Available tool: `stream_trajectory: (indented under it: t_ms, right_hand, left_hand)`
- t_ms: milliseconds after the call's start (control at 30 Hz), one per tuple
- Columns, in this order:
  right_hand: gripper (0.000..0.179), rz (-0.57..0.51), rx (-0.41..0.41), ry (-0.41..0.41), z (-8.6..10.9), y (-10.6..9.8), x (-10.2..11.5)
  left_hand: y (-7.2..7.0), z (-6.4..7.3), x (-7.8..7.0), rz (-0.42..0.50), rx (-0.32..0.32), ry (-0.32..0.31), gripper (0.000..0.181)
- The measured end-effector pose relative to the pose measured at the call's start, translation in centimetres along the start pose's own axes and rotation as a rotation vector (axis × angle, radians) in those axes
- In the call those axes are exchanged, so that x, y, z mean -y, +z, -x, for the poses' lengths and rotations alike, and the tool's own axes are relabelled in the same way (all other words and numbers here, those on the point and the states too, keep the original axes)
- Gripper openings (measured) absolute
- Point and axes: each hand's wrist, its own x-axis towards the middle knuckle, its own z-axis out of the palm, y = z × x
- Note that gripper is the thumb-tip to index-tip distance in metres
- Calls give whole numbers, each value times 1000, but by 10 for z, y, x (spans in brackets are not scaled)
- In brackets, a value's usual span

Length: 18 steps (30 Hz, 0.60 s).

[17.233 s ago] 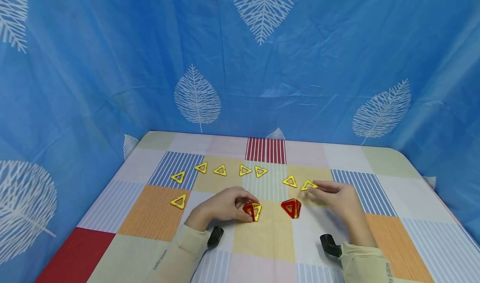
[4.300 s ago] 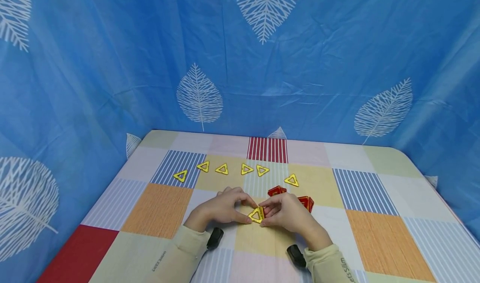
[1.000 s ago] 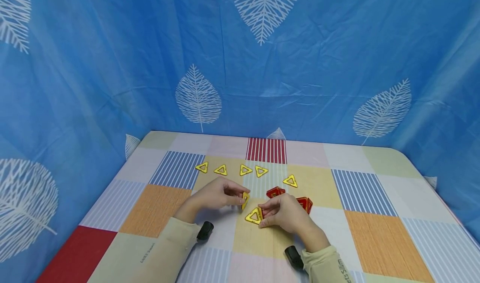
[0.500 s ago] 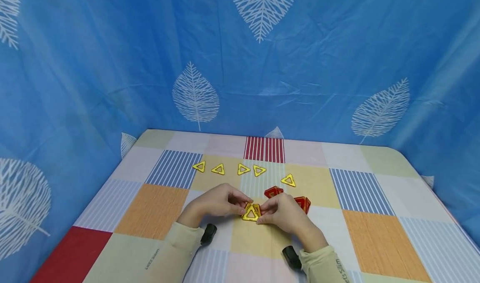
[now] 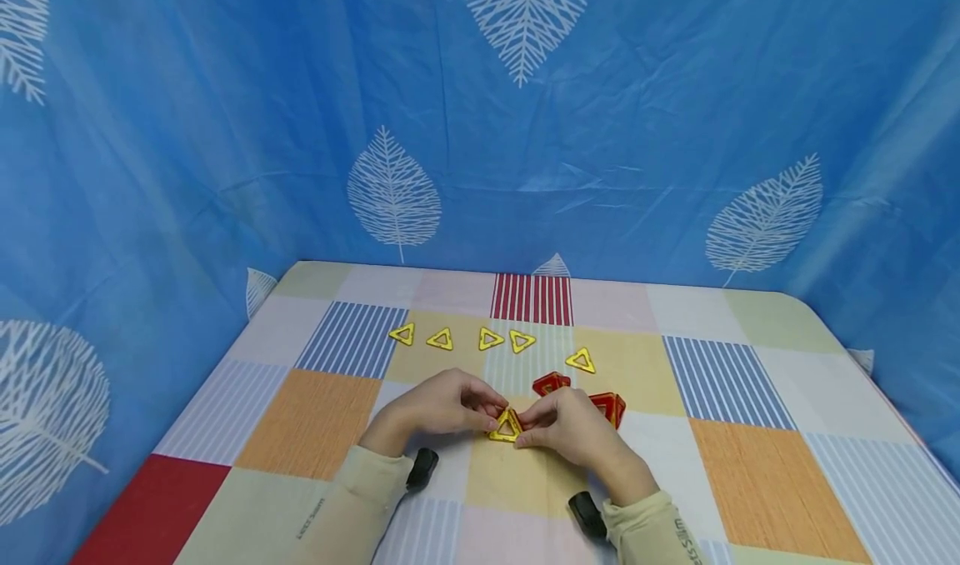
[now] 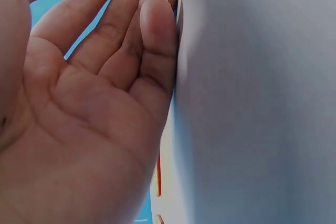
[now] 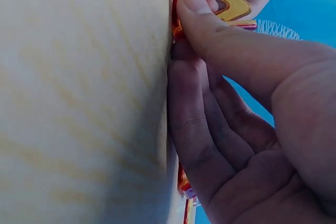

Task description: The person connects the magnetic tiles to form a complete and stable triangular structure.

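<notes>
In the head view, a small pyramid of yellow triangular magnetic tiles [image 5: 506,427] stands on the table in front of me. My left hand [image 5: 446,402] pinches its left side between thumb and fingers. From the right, my right hand [image 5: 573,427] pinches the opposite side. The right wrist view shows my right thumb against a raised yellow triangular tile [image 7: 239,6], with left fingertips touching its upper edge. My left palm [image 6: 100,114] fills the left wrist view, where the tiles are hidden. Two red tile pieces [image 5: 551,382] sit just behind my right hand, which partly covers the nearer one.
Several loose yellow triangular tiles [image 5: 440,339] lie flat in a row farther back, one of them [image 5: 581,361] off to the right. A patchwork cloth [image 5: 315,419] covers the table. Behind it hangs a blue curtain [image 5: 637,132] with white leaves.
The two nearest left yellow tiles and one on the right have left the row. My left hand brought a tile in to the piece in my right hand; the sides now meet as a pyramid.
</notes>
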Motion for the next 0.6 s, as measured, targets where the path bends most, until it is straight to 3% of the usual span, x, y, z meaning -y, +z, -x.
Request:
stream_trajectory:
  t_ms: [600]
  right_hand:
    - [25,1,14,-40,1,0,1]
  left_hand:
    - [1,0,0,18,19,14,20]
